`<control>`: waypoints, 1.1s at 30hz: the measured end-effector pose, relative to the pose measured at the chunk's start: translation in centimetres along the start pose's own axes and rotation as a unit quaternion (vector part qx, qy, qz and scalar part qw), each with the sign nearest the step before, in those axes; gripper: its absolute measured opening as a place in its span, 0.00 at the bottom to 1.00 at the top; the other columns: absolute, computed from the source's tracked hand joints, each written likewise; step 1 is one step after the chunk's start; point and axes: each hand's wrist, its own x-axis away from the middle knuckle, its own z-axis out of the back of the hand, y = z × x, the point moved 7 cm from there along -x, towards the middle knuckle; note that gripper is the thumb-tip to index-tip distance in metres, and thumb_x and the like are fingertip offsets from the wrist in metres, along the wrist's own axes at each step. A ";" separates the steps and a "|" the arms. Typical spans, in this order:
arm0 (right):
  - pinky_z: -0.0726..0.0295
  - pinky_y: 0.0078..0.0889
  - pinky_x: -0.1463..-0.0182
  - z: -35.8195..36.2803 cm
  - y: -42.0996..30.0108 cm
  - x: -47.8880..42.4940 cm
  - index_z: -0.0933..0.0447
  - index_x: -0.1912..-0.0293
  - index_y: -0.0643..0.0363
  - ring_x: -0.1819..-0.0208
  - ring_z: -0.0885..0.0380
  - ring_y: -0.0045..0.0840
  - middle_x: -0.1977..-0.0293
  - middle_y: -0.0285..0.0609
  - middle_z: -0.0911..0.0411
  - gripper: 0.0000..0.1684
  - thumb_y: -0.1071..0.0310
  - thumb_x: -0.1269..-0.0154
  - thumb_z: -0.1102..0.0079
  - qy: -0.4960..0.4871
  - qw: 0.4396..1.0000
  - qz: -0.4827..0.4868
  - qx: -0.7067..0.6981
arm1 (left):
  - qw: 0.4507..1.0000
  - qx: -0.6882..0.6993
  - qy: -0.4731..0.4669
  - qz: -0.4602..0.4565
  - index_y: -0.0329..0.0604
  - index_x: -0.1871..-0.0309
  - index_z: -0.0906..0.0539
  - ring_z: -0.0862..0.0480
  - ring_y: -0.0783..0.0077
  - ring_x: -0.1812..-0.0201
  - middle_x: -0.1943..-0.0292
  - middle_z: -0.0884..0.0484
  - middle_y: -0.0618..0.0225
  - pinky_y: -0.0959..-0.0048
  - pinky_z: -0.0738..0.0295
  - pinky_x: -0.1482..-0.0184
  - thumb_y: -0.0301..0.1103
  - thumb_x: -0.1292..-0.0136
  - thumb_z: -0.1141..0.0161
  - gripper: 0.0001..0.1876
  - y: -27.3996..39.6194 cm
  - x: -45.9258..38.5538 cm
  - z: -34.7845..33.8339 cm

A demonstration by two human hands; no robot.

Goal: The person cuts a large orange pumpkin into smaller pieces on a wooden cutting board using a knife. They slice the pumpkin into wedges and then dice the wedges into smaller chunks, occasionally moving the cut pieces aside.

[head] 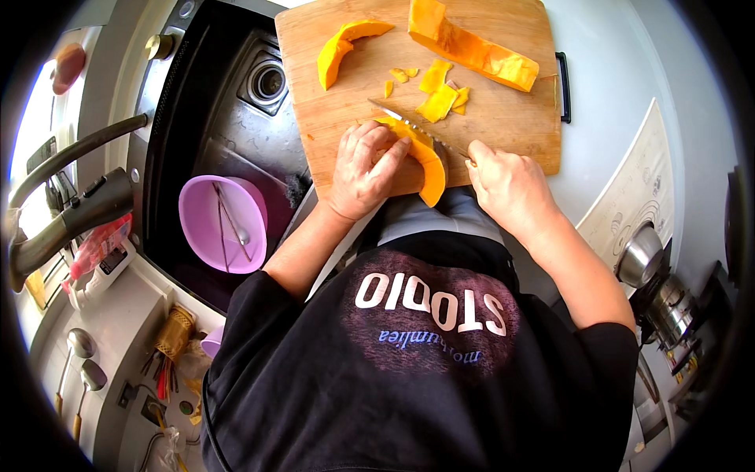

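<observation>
My left hand (pixel 367 165) presses a curved wedge of orange pumpkin (pixel 432 171) against the near part of a wooden cutting board (pixel 330 124). In my right hand (pixel 507 183) is the handle of a kitchen knife (pixel 407 121). Its blade lies across the upper part of the wedge, close to my left fingertips. Beyond the blade are several peeled rind pieces (pixel 437 101) and small scraps. Farther off rest a second curved slice (pixel 339 53) at the left and a long pumpkin piece (pixel 472 50) at the right. The wedge's lower end overhangs the board's near edge.
Left of the board is a black sink (pixel 236 135) holding a purple plastic basin (pixel 194 236) with chopsticks and a spoon in it. A faucet (pixel 71 218) reaches in from the left. A metal bowl (pixel 640 256) stands at the right, beside a pale printed mat (pixel 631 183).
</observation>
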 end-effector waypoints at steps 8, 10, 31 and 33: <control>0.20 0.43 0.70 3.1 -1.1 2.6 0.31 0.66 0.60 0.74 0.21 0.45 0.77 0.50 0.22 0.05 0.72 0.40 0.44 0.086 0.994 -0.043 -0.045 | 0.994 -0.026 -0.027 0.104 0.44 0.51 0.19 0.24 0.57 0.54 0.56 0.26 0.58 0.61 0.28 0.52 0.25 0.53 0.37 0.21 0.3 1.1 1.3; 0.20 0.38 0.72 3.8 -2.2 3.4 0.32 0.68 0.58 0.75 0.20 0.40 0.77 0.46 0.23 0.07 0.73 0.42 0.42 0.097 0.995 -0.013 -0.025 | 0.994 -0.068 -0.009 0.088 0.43 0.52 0.19 0.24 0.57 0.54 0.56 0.26 0.59 0.62 0.29 0.52 0.25 0.53 0.36 0.21 0.9 0.8 1.8; 0.22 0.26 0.78 3.1 -3.0 4.3 0.32 0.69 0.57 0.82 0.23 0.25 0.80 0.38 0.30 0.10 0.69 0.44 0.39 0.066 0.987 0.078 0.127 | 0.998 -0.059 0.023 -0.004 0.44 0.61 0.16 0.27 0.57 0.44 0.48 0.23 0.59 0.59 0.32 0.50 0.32 0.58 0.40 0.16 1.2 1.6 -0.4; 0.22 0.26 0.78 3.0 -2.9 4.2 0.32 0.69 0.57 0.82 0.23 0.25 0.79 0.38 0.30 0.10 0.68 0.44 0.39 0.066 0.986 0.077 0.132 | 0.998 -0.054 0.024 -0.005 0.44 0.62 0.16 0.27 0.57 0.44 0.48 0.23 0.60 0.59 0.32 0.50 0.32 0.58 0.39 0.16 1.1 1.5 -0.3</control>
